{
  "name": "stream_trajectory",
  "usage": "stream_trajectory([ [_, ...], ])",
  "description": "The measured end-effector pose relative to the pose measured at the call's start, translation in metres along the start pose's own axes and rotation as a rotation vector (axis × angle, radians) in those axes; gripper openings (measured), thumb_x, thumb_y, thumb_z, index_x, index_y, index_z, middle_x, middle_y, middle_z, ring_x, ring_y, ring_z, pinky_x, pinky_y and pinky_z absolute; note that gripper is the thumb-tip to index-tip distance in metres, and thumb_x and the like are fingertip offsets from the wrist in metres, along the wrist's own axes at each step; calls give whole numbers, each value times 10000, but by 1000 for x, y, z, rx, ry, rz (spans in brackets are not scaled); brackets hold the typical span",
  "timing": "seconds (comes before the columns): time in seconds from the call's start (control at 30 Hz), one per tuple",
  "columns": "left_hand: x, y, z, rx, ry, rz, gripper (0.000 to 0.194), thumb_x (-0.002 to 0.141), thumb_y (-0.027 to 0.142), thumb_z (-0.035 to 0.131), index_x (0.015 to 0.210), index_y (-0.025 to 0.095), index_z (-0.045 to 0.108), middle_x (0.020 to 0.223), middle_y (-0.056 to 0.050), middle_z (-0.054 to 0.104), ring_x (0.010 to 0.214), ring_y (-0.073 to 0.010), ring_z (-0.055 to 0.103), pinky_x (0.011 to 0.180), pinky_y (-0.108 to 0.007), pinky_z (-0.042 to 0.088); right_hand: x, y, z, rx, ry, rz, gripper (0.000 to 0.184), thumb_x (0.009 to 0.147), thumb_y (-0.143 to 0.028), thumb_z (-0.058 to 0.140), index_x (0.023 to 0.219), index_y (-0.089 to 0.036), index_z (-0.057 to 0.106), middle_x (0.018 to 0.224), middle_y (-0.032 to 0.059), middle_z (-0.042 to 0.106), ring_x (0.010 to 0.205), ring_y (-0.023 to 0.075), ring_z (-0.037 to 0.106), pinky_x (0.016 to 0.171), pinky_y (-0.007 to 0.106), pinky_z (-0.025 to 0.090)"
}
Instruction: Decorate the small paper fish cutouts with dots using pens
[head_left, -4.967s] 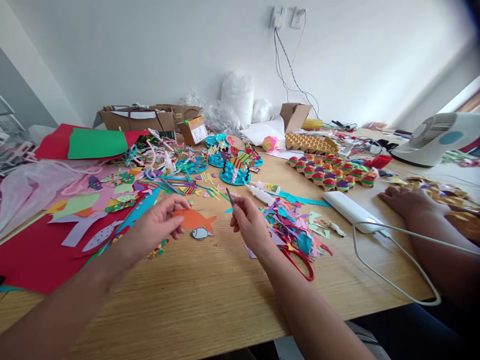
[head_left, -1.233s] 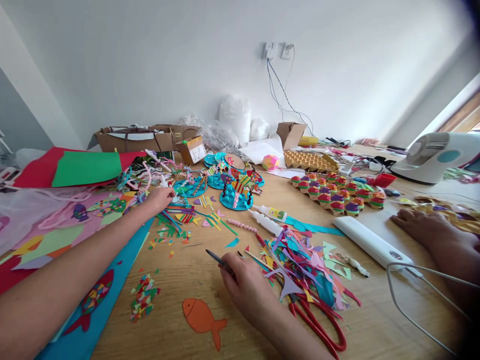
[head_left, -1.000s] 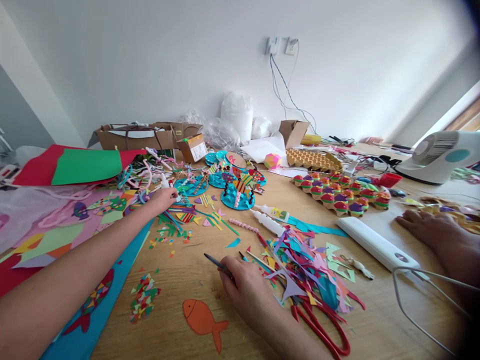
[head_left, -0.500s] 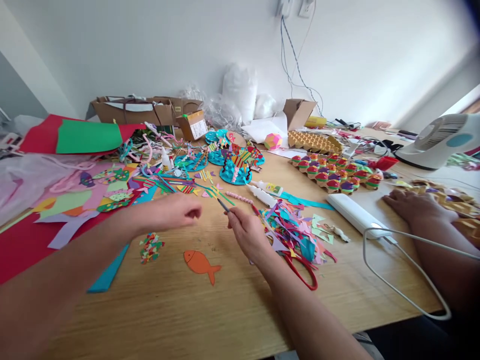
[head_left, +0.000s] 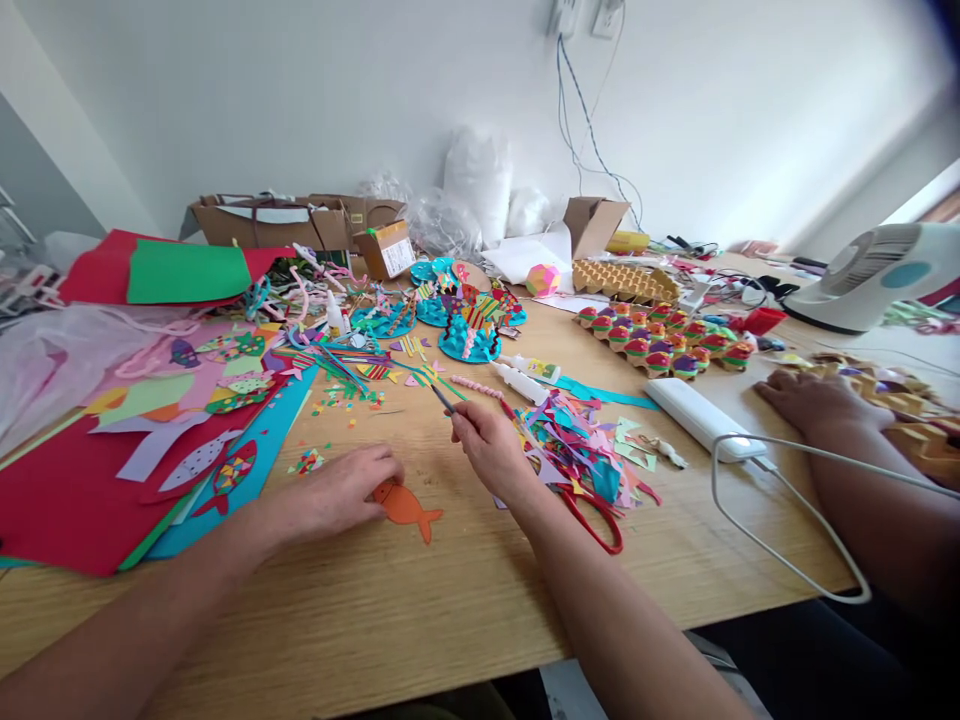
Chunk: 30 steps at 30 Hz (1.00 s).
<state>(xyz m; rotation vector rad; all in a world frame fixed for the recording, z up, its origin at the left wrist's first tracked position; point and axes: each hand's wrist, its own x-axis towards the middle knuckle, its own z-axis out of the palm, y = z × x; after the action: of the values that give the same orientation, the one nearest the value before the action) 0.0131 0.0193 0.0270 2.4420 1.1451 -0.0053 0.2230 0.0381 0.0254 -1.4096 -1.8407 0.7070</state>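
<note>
An orange paper fish (head_left: 406,508) lies flat on the wooden table, a dark line drawn across its head. My left hand (head_left: 346,492) rests at the fish's head end, its fingers bent down over the edge and covering part of the head. My right hand (head_left: 487,445) is closed around a slim dark pen (head_left: 443,399), whose tip points up and away over the table. Beyond my left hand sits a small pile of coloured paper bits (head_left: 307,461). Red-handled scissors (head_left: 600,535) lie right of my right wrist, partly under paper scraps (head_left: 577,450).
Red card sheets (head_left: 67,500) with decorated paper fish lie at left. Glue bottles (head_left: 523,382) and blue egg-carton pieces (head_left: 469,345) stand further back. To the right are painted egg trays (head_left: 664,340), a white power bank with cable (head_left: 701,420) and another person's hand (head_left: 821,400).
My left hand has come down from above the table onto the orange fish's head, uncovering paper bits and fish behind it. The right hand keeps its grip on the pen. The view has shifted slightly.
</note>
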Motion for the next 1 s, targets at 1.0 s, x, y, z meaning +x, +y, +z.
stream_trajectory([
  [1.0,-24,19,21,118,224,63,336,840,8,324,979,169,584,1029,-60,617,981,-202,548,859,-339,440,-25,-29,-19,822,-24,80,233,762,-325,590,945,-182,589,861,12,600,549,89,622,439,186,407],
])
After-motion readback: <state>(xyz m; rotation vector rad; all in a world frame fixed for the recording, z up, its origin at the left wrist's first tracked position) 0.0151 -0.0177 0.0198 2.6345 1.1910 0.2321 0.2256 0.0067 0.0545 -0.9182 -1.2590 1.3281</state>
